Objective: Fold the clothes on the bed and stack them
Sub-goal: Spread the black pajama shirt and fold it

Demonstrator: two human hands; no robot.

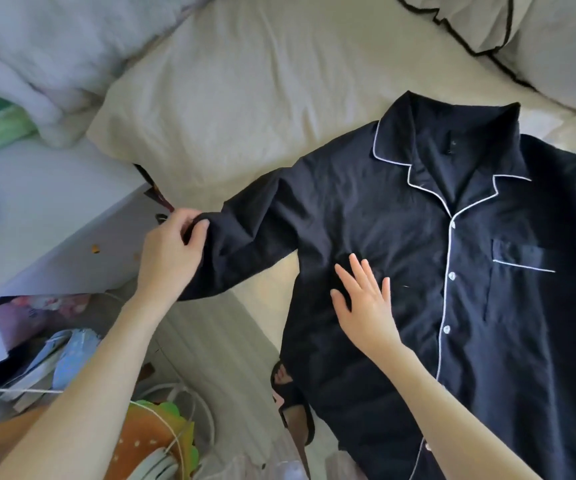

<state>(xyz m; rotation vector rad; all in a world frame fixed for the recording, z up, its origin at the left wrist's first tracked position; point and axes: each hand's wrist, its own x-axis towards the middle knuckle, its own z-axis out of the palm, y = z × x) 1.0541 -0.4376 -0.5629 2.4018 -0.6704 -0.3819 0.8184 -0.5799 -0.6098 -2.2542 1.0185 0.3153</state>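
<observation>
While the right hand (362,299) presses flat-fingered on the shirt (400,237), the left hand (172,251) pinches the sleeve (245,240) end, so the sleeve fold is likely underway, needing a carry across the chest.

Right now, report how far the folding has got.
Done: the navy pyjama shirt lies spread flat, front up, buttoned. In hand: the left hand grips its sleeve; the right hand presses the body. Left: every fold; no folded stack in view.
</observation>
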